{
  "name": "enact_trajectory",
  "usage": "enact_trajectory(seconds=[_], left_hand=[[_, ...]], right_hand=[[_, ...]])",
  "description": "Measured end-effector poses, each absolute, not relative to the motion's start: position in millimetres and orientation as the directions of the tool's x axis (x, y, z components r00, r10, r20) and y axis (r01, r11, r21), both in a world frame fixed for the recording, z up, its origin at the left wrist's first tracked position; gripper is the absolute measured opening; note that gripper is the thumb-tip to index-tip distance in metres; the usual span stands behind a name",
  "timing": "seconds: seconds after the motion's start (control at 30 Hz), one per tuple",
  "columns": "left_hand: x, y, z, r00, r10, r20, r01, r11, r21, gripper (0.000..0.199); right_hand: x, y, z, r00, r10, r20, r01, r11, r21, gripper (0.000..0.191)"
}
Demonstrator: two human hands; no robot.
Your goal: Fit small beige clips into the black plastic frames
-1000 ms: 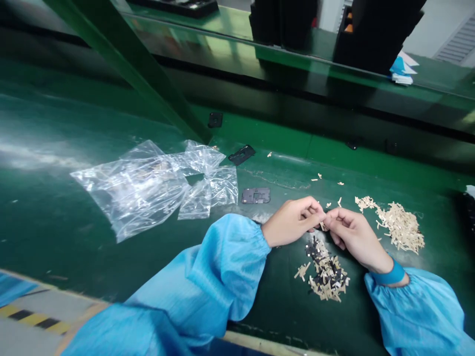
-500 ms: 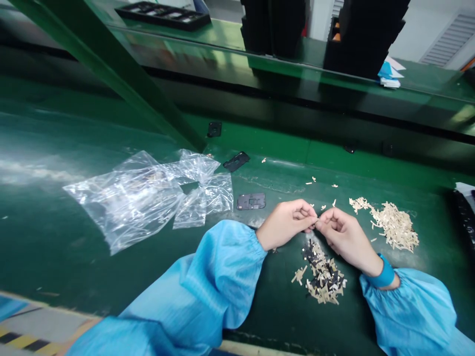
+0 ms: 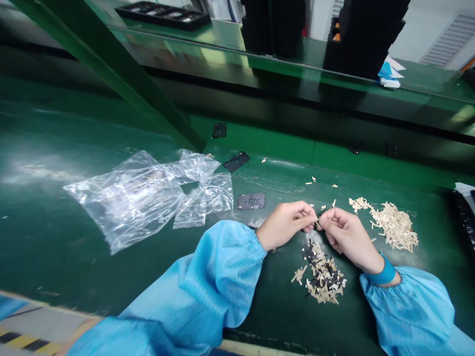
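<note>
My left hand [image 3: 291, 222] and my right hand [image 3: 345, 235] meet at their fingertips over the green table. Between the pinched fingers shows a small beige strip [image 3: 317, 224]; both hands appear closed on it. Just below them lies a mixed pile of beige and black small pieces [image 3: 326, 277], with a few strips [image 3: 299, 275] at its left. To the right of my right hand is a larger heap of beige pieces [image 3: 397, 227], and a smaller cluster [image 3: 359, 203] adjoins it.
Clear plastic bags [image 3: 137, 198] lie at the left. Black plastic parts [image 3: 251, 201] sit between bags and hands. A slanted green post [image 3: 111, 69] crosses the left. Behind is a raised shelf with black stacks [image 3: 365, 39] and a tray [image 3: 163, 16]. A black object [image 3: 462, 217] is at the right edge.
My right hand has shifted slightly to the right, and more of the beige strip shows between the fingertips. Small black parts on the belt behind have moved a little to the right.
</note>
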State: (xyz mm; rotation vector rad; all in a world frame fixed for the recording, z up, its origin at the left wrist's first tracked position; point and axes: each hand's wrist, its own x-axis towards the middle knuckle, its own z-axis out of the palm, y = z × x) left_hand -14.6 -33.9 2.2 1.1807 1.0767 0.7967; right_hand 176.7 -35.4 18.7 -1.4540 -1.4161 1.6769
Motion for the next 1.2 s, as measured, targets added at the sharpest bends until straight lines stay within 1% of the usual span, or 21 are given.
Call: enact_trajectory(seconds=[0.1,0.17,0.3,0.37,0.4,0.47,0.53,0.57,0.63,0.7,0.83,0.97,1.1,1.2], left_hand=[[-14.2,-34.6,0.9,0.289,0.94,-0.182,0.133,0.149,0.98,0.012],[-14.0,-34.7,1.2,0.263,0.952,-0.156,0.151,0.119,0.981,0.013],[-14.9,-33.7,3.5,0.239,0.958,-0.16,0.148,0.127,0.981,0.013],[-15.8,-33.0,4.5,0.225,0.958,-0.179,0.123,0.154,0.98,0.015],[-16.3,-32.7,4.8,0.222,0.957,-0.185,0.104,0.166,0.981,0.016],[-16.8,-32.5,5.4,0.227,0.956,-0.184,0.076,0.171,0.982,0.018],[-16.8,-32.9,6.3,0.238,0.956,-0.17,0.073,0.156,0.985,0.018],[-16.6,-33.4,7.0,0.242,0.956,-0.163,0.078,0.149,0.986,0.018],[-15.6,-34.8,8.7,0.247,0.956,-0.161,0.084,0.145,0.986,0.018],[-14.0,-36.7,10.5,0.251,0.954,-0.166,0.086,0.149,0.985,0.019],[-9.7,-40.7,12.0,0.24,0.958,-0.155,0.121,0.129,0.984,0.018],[-5.9,-43.8,9.8,0.201,0.973,-0.114,0.188,0.076,0.979,0.015],[-4.3,-45.0,5.2,0.191,0.978,-0.085,0.23,0.039,0.972,0.014],[-4.2,-45.8,2.4,0.154,0.988,-0.029,0.261,-0.012,0.965,0.008]], right_hand=[[176.9,-36.0,18.8,-0.292,0.872,-0.394,0.259,-0.324,-0.91,0.023],[177.0,-36.6,19.2,-0.289,0.874,-0.392,0.274,-0.317,-0.908,0.021],[177.4,-36.7,18.9,-0.279,0.873,-0.401,0.291,-0.321,-0.901,0.019],[178.1,-36.5,17.4,-0.305,0.869,-0.389,0.306,-0.297,-0.904,0.016],[178.5,-36.6,16.3,-0.336,0.867,-0.367,0.325,-0.259,-0.91,0.015],[179.3,-37.0,13.7,-0.408,0.867,-0.287,0.372,-0.129,-0.919,0.014],[179.6,-37.8,11.6,-0.45,0.867,-0.213,0.417,-0.007,-0.909,0.021],[179.5,-38.2,11.0,-0.45,0.87,-0.199,0.431,0.016,-0.902,0.023],[178.9,-38.7,11.1,-0.428,0.877,-0.218,0.432,-0.013,-0.902,0.022],[177.9,-38.9,12.7,-0.401,0.88,-0.255,0.399,-0.083,-0.913,0.018],[175.8,-39.4,16.3,-0.355,0.892,-0.281,0.297,-0.178,-0.938,0.028],[174.6,-41.3,16.2,-0.305,0.914,-0.268,0.245,-0.196,-0.949,0.037],[173.9,-42.2,14.5,-0.274,0.927,-0.254,0.202,-0.203,-0.958,0.039],[174.0,-42.1,12.9,-0.257,0.928,-0.269,0.188,-0.225,-0.956,0.04]])
